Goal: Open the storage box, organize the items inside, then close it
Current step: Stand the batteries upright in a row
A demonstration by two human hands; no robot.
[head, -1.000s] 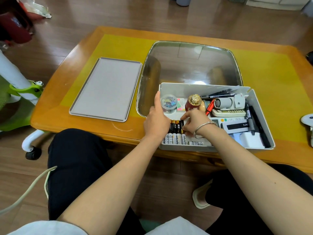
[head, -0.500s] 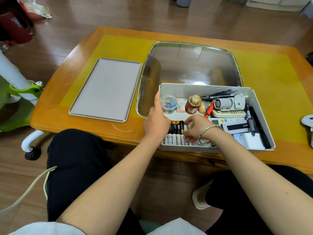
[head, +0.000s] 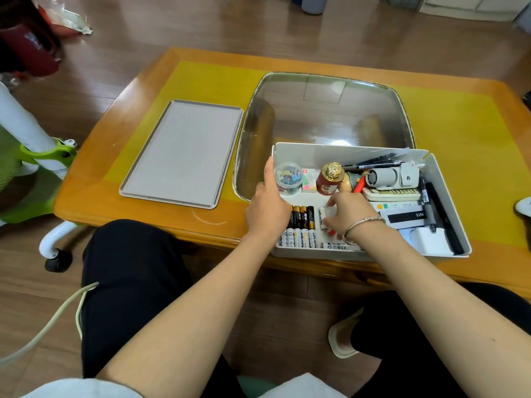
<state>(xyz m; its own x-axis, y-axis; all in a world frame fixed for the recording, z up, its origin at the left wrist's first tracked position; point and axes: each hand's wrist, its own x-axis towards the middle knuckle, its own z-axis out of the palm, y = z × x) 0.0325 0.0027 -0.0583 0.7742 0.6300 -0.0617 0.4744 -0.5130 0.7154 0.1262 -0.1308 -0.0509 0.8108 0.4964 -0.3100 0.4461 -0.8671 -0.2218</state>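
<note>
The open white storage box (head: 344, 148) sits at the table's near edge. Its grey lid (head: 184, 153) lies flat to the left. My left hand (head: 267, 209) holds the box's left wall, thumb up along the outside. A row of black-and-gold batteries (head: 301, 225) lies at the box's front left. My right hand (head: 349, 215) pinches a white battery (head: 322, 215) just right of that row. Behind are a clear clip jar (head: 288, 179), a red bottle with a gold cap (head: 330, 179), a small white camera (head: 390, 176) and black markers (head: 441, 211).
A glass inset (head: 324, 110) fills the table's middle, partly under the box. A green-and-white chair (head: 34, 156) stands at the left. A white object (head: 523, 206) lies at the table's right edge. A slipper (head: 342, 340) is on the floor between my knees.
My right hand dropped from beside the red bottle to the box's front, then came up holding a white battery next to the row. My left hand stayed on the box wall.
</note>
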